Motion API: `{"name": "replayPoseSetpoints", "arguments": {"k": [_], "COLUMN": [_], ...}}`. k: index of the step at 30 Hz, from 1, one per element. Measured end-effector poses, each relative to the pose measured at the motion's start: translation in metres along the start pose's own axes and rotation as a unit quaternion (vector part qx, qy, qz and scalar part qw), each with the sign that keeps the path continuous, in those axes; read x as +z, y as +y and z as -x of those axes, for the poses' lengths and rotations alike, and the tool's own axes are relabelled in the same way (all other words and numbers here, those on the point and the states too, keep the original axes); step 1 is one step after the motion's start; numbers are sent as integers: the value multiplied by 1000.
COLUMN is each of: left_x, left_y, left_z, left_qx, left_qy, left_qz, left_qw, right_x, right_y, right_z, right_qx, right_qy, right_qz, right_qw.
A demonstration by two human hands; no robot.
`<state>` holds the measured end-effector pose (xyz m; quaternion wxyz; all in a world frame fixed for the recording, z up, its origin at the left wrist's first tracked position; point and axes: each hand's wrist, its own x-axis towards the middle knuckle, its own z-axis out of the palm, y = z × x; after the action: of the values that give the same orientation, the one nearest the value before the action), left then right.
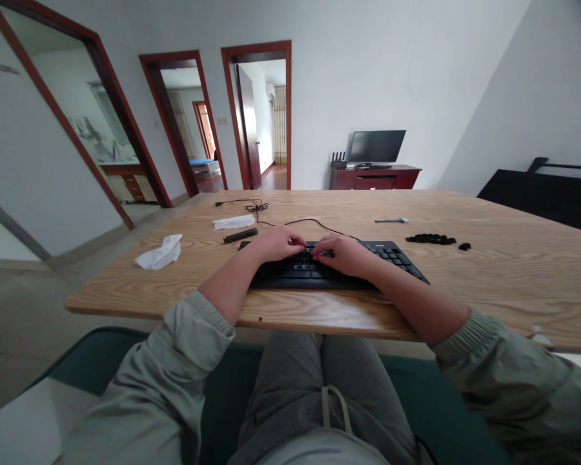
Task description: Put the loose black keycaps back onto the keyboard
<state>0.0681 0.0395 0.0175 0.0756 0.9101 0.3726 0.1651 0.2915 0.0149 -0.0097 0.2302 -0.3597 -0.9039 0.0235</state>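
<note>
A black keyboard [396, 259] lies on the wooden table [503, 271] straight in front of me. My left hand [275, 243] rests on its left half, fingers curled down onto the keys. My right hand [345, 253] lies over the middle, and its fingertips meet those of the left hand at one spot among the keys. Whether either hand pinches something small there is too fine to see. A pile of loose black keycaps [430, 239] lies to the right of the keyboard, with a single keycap [464, 246] beside it.
A crumpled tissue [159, 254], a flat tissue [233, 222] and a short black bar [241, 236] lie to the left. The keyboard cable [314, 223] runs back across the table. A small blue tool [391, 220] lies behind the keyboard. A black chair [537, 194] stands at the far right.
</note>
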Motion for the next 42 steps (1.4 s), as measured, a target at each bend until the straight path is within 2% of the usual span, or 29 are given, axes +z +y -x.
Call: {"name": "replayPoseSetpoints", "arguments": {"k": [3,13,20,31,37,42], "left_x": [4,7,12,14,14,9], "left_y": [1,12,17,14,9,4], "left_z": [-2,-1,-4,-4,-6,-6], "left_qx": [32,65,23,27,30,-11], "left_qy": [-34,-52,-45,-46,-22,34], "left_qz": [-22,-53,-61,-35,-31,-16], "left_qw": [999,995,997,998,999,999], "right_x": [1,0,3,5,4,2], "right_y": [0,5,8,16,13,7], "right_z": [1,3,5,6,6,4], "right_qx": [-11,-54,-44,-16,4,69], "right_qy": [0,-6,12,8,9,19], "right_qz": [-1,-5,-13,-90,-92,-37], "right_qw": [1000,999,999,996,996,997]}}
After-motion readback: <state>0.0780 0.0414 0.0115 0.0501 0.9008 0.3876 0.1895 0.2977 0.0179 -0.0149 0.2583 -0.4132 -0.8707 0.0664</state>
